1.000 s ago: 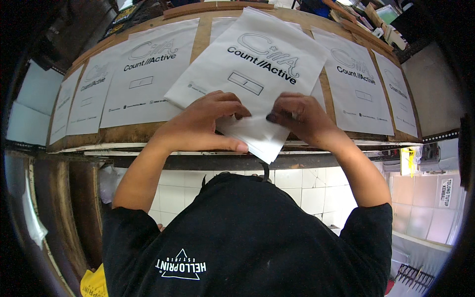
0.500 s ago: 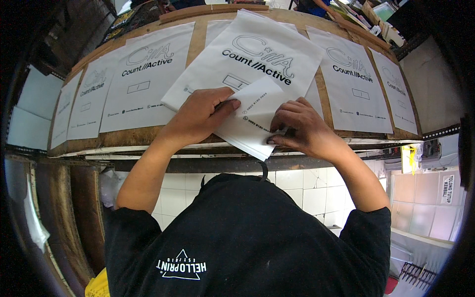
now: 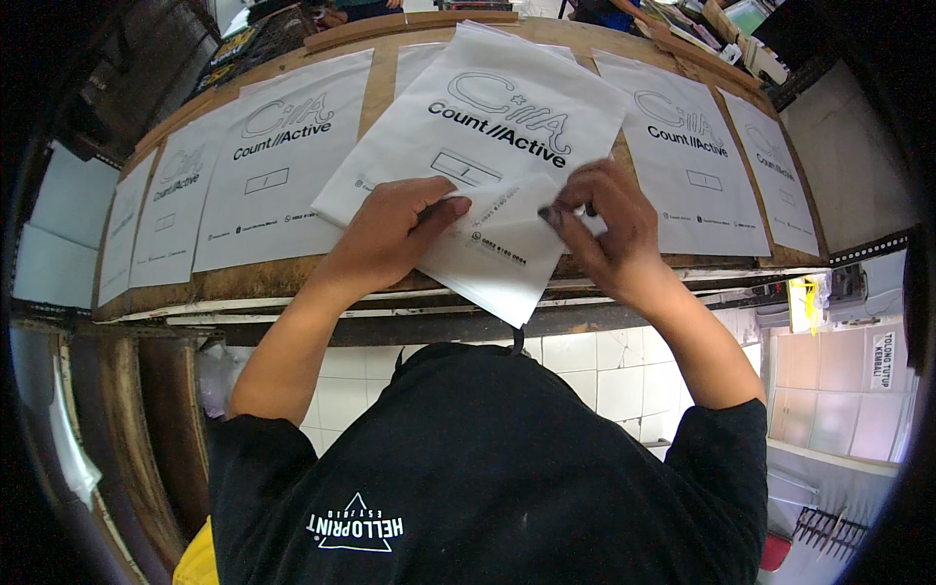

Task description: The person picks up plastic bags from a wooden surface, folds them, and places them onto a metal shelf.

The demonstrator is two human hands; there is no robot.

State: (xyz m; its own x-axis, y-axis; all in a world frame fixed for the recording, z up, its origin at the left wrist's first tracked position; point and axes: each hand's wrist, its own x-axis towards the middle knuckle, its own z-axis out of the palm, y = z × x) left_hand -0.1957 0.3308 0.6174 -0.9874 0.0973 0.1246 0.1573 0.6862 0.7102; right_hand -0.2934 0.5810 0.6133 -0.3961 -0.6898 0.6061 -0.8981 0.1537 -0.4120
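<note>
In the middle of the table lies a slanted stack of white plastic bags [image 3: 531, 93] with black printing, its lower corner jutting past the near edge. My left hand [image 3: 400, 229] is closed on the stack's left side, thumb and fingers around the folded-over part. The lower corner of a top bag [image 3: 512, 200] is bent up, thin enough for print to show through. At that flap's right edge, my right hand [image 3: 614, 229] pinches the film between thumb and curled fingers, slightly blurred. What lies under my left palm is hidden.
More printed white bags [image 3: 283, 161] lie flat along the wooden table [image 3: 385, 93] at left, with others [image 3: 682, 146] at right. Wooden strips [image 3: 409, 24] edge the far side. Another person's arm [image 3: 634, 12] and piled papers [image 3: 721, 34] are beyond. White floor tiles show below.
My right hand has moved up and slightly right from the stack's lower corner, drawing the flap's edge with it. More of the bag beneath now shows. My left hand stays in place.
</note>
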